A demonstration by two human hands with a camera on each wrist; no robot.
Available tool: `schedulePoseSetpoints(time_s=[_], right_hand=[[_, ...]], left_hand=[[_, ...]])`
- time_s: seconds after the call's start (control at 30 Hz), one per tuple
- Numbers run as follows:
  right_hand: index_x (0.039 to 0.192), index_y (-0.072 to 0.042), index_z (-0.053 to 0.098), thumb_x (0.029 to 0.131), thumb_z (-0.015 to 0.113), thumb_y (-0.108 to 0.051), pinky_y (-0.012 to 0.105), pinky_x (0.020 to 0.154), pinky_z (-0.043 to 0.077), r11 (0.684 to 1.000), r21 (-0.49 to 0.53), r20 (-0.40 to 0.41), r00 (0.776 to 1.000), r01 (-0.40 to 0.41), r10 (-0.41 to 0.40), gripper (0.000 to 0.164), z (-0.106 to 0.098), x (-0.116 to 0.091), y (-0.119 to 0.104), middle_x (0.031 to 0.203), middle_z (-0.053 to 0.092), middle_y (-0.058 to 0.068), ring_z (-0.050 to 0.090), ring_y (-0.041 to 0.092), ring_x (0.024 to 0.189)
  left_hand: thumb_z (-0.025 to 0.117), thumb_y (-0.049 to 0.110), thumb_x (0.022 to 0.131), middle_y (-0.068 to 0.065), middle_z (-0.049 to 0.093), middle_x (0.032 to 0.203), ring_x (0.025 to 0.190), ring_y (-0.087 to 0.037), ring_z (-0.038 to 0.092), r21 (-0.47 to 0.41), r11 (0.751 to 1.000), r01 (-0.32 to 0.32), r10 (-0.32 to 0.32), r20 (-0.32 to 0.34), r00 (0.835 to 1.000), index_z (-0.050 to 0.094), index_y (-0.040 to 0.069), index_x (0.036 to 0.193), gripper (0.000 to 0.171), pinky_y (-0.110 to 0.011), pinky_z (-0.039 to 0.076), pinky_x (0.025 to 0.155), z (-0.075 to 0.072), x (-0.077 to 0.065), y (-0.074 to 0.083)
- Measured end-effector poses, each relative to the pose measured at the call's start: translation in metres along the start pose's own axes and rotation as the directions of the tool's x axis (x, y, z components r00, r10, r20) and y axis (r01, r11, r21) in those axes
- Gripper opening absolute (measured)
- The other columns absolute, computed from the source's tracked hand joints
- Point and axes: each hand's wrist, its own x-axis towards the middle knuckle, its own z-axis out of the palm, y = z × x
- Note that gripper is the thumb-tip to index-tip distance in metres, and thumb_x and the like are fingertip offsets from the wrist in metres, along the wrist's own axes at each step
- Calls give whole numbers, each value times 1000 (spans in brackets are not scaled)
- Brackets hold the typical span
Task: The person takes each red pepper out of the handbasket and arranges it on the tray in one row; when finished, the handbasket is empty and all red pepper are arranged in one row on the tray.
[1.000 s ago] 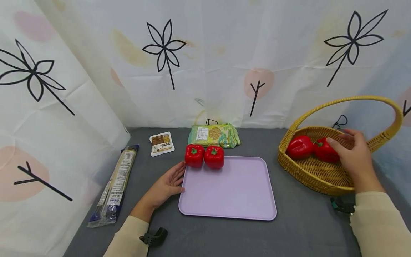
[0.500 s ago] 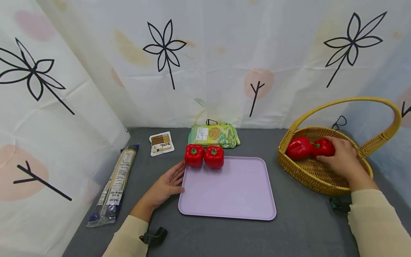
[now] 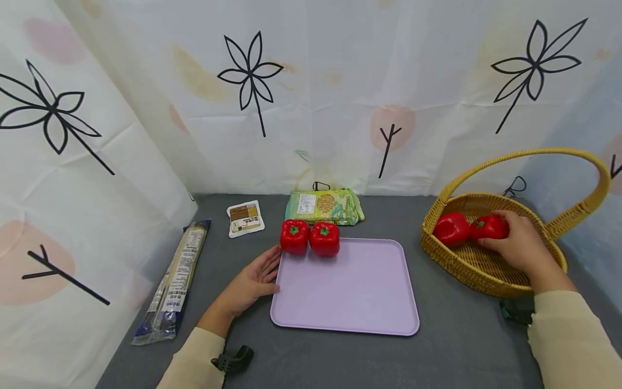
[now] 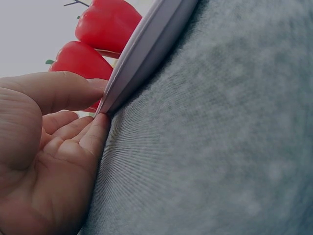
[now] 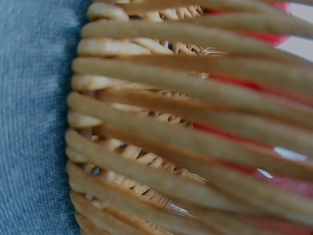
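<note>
My right hand reaches into the yellow wicker basket and grips a red bell pepper, thumb on its near side. Another red bell pepper lies beside it in the basket. The basket's woven wall fills much of the right wrist view and hides that hand. My left hand touches the left rim of the lilac tray with extended fingers; in the left wrist view its thumb and a fingertip meet at the rim. Two red bell peppers stand at the tray's far left corner.
Behind the tray lies a green food packet, with a small white-and-brown sachet to its left. A long clear-and-blue package lies at the table's left side. The basket's tall handle arches over its opening. Patterned curtains hang behind.
My right hand has moved left and inward within the basket and now grips the right-hand bell pepper, which has shifted slightly. The left hand and tray stay as they were.
</note>
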Motion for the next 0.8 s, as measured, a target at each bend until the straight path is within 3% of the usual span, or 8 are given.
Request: schedulePoseSetpoints(time_s=[0.23, 0.4, 0.43, 0.5, 0.6, 0.67, 0.8], right_hand=[[163, 16, 19, 105, 73, -19, 88, 98, 39, 996, 90, -52, 999, -5, 10, 86, -4, -3, -8, 157, 18, 51, 26, 72, 137], [163, 15, 19, 106, 71, -19, 87, 94, 44, 992, 119, -89, 996, 33, -22, 85, -4, -10, -13, 155, 22, 50, 27, 70, 135], [164, 15, 20, 106, 72, -19, 80, 91, 51, 992, 122, -98, 995, 37, -25, 85, -4, -11, -15, 153, 24, 49, 29, 69, 134], [164, 14, 20, 105, 72, -20, 54, 85, 62, 990, 136, -116, 993, 41, -25, 85, -5, -13, -21, 152, 27, 47, 33, 67, 132], [165, 11, 21, 105, 74, -18, 15, 71, 51, 983, 175, -139, 990, 50, -25, 85, -7, -17, -30, 152, 29, 44, 37, 64, 131], [166, 10, 21, 105, 74, -18, 4, 65, 40, 977, 208, -143, 989, 51, -22, 86, -9, -20, -35, 154, 31, 43, 40, 64, 131], [169, 6, 18, 105, 74, -21, 1, 67, 42, 965, 257, -145, 989, 58, -21, 89, -11, -26, -45, 158, 31, 42, 41, 65, 132]], left_hand=[[67, -20, 92, -20, 10, 180, 164, -37, 11, -1, 1000, -4, 4, -3, 1000, 9, -4, 172, 99, -41, 28, 125, 1, -1, 0], [68, -19, 92, -19, 10, 180, 164, -37, 11, 5, 1000, -12, 12, 2, 1000, 9, -5, 172, 99, -40, 28, 124, 2, -1, 0], [68, -19, 92, -19, 10, 180, 164, -37, 11, 4, 1000, -14, 14, 3, 1000, 9, -5, 172, 99, -40, 28, 124, 2, -1, 0], [68, -19, 92, -20, 10, 180, 164, -37, 11, 3, 1000, -15, 15, 3, 1000, 9, -5, 171, 100, -41, 28, 125, 3, -1, 0], [68, -20, 92, -19, 10, 180, 164, -37, 11, 2, 1000, -15, 15, 1, 1000, 10, -5, 171, 100, -41, 28, 125, 3, 0, 0], [68, -20, 92, -19, 10, 180, 164, -37, 11, 1, 1000, -12, 12, 0, 1000, 10, -5, 172, 100, -41, 28, 125, 3, 0, 0], [68, -20, 92, -19, 10, 180, 164, -36, 11, -2, 1000, -8, 8, -3, 1000, 10, -4, 172, 100, -41, 28, 125, 2, 0, 0]])
